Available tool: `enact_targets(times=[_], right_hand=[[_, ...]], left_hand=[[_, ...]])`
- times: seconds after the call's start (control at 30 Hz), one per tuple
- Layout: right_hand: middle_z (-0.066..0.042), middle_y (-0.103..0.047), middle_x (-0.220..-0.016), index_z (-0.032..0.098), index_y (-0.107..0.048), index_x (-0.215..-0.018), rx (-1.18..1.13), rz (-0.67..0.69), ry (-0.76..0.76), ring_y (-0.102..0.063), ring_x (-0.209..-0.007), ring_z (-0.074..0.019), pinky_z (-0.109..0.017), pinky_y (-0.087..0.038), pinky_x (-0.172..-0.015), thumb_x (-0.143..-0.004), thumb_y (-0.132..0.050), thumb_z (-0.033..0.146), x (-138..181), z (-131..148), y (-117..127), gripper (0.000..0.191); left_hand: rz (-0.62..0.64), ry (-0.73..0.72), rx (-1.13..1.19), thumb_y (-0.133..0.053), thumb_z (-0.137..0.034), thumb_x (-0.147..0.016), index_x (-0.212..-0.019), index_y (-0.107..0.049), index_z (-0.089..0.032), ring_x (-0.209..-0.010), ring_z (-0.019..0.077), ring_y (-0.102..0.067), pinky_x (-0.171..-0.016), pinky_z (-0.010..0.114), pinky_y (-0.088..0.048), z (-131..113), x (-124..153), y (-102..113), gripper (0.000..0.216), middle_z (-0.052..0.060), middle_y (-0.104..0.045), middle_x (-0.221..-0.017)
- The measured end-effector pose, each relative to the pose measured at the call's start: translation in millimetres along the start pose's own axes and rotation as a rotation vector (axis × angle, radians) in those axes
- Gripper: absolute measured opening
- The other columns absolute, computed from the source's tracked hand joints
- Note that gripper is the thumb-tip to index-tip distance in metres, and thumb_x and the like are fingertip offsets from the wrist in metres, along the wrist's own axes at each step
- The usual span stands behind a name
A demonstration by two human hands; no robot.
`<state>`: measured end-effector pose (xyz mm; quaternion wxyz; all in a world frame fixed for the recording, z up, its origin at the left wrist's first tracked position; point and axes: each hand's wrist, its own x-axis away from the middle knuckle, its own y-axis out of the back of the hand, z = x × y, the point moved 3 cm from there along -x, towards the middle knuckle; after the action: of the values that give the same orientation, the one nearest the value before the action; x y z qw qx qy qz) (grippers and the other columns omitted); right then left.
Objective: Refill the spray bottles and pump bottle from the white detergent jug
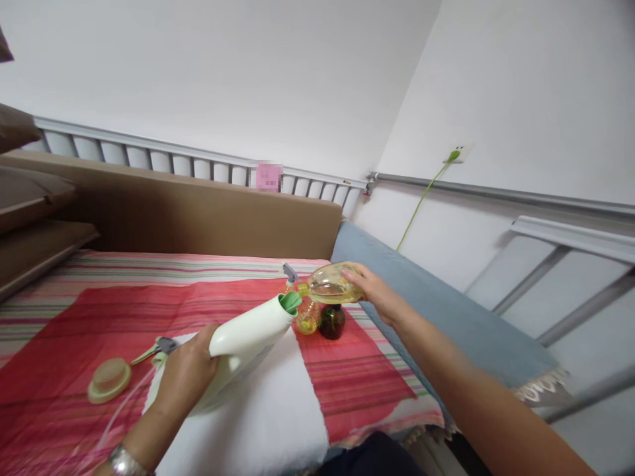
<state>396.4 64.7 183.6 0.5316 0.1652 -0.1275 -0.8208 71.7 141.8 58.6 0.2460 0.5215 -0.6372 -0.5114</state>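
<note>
My left hand (193, 363) is closed round the handle of a large white jug (255, 334), tilted with its green-lined mouth up to the right. A clear yellowish bottle (330, 285), lying nearly level with some liquid inside, is gripped by my right hand (364, 284). Its yellow neck points left, close to the jug's mouth; whether the two touch I cannot tell. Behind and below them stand a clear ribbed bottle (307, 318) and a dark round bottle (332, 322). A grey spray head (288, 272) shows just above the jug's mouth.
A white cloth (292, 403) lies under the jug on a red striped cover (357, 377). To the left are a round yellowish lid (110, 379) and a grey-green spray trigger (166, 345) with a thin tube. A brown board (208, 218) rises at the back, and a blue padded side (446, 324) at the right.
</note>
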Motion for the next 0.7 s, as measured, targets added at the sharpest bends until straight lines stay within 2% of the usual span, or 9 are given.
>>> enact_targets(times=[0.2, 0.7], right_hand=[[-0.004, -0.067, -0.104, 0.023, -0.057, -0.109, 0.024, 0.002, 0.011, -0.062, -0.091, -0.0215, -0.025, -0.048, -0.063, -0.076, -0.060, 0.052, 1, 7, 2, 0.044], [-0.005, -0.065, -0.107, 0.023, -0.053, -0.114, 0.121, 0.019, 0.036, -0.061, -0.093, -0.0221, -0.024, -0.049, -0.058, -0.078, -0.058, 0.050, -1, 23, 0, 0.045]], left_hand=[[0.009, -0.005, 0.011, -0.036, -0.021, -0.085, -0.101, -0.052, -0.022, -0.082, 0.0276, -0.068, -0.057, 0.028, -0.037, 1, -1, -1, 0.023, 0.006, -0.071, -0.087], [-0.002, 0.000, -0.011, -0.037, -0.022, -0.085, -0.099, -0.053, -0.022, -0.080, 0.0275, -0.068, -0.056, 0.028, -0.037, 1, -1, -1, 0.022, 0.007, -0.071, -0.084]])
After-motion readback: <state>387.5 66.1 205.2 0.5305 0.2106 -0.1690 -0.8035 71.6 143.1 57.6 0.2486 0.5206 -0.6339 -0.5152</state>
